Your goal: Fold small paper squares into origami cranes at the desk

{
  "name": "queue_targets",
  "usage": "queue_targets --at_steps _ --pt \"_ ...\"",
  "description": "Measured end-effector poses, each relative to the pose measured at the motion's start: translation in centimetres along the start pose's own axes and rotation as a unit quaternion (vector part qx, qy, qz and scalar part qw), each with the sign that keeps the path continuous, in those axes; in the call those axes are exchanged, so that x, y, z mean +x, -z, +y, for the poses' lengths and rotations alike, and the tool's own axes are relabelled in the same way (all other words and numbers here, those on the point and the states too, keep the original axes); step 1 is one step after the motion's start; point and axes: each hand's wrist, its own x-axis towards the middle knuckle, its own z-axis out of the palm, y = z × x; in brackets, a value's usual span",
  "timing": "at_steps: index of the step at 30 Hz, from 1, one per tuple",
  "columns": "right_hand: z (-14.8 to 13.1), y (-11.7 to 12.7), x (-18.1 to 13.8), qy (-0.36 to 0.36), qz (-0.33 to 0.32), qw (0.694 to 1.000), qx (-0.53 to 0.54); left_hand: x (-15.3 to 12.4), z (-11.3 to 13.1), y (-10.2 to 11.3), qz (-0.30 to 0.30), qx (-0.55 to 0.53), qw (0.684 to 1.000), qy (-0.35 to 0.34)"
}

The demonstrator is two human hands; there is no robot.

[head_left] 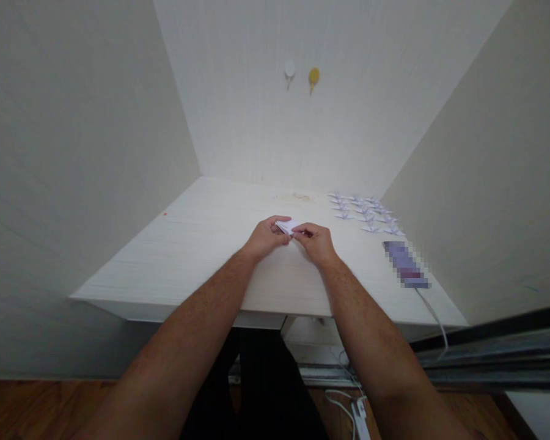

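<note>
A small folded piece of white paper sits between my two hands over the middle of the white table. My left hand pinches its left side with curled fingers. My right hand pinches its right side, fingers closed on the fold. Both forearms reach in from the bottom of the view.
Several small folded paper cranes stand in rows at the table's far right. A phone lies near the right edge with a white cable running off the table. Walls close in on three sides. Two hooks hang on the back wall.
</note>
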Motion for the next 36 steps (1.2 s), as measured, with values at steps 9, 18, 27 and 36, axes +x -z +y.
queue_targets --at_steps 9,18,27,36 --pt "0.1 0.0 0.1 -0.039 -0.012 0.998 0.042 -0.1 0.5 -0.3 0.027 0.029 0.999 -0.031" --pt "0.3 0.3 0.2 -0.015 0.001 1.0 -0.004 0.1 0.1 1.0 0.049 0.198 0.971 -0.128" --pt "0.2 0.8 0.2 -0.029 -0.034 0.999 0.019 0.0 0.0 1.1 -0.005 0.171 0.984 -0.041" --pt "0.6 1.3 0.2 -0.033 -0.094 0.995 0.009 0.1 -0.7 1.3 -0.034 0.234 0.971 -0.046"
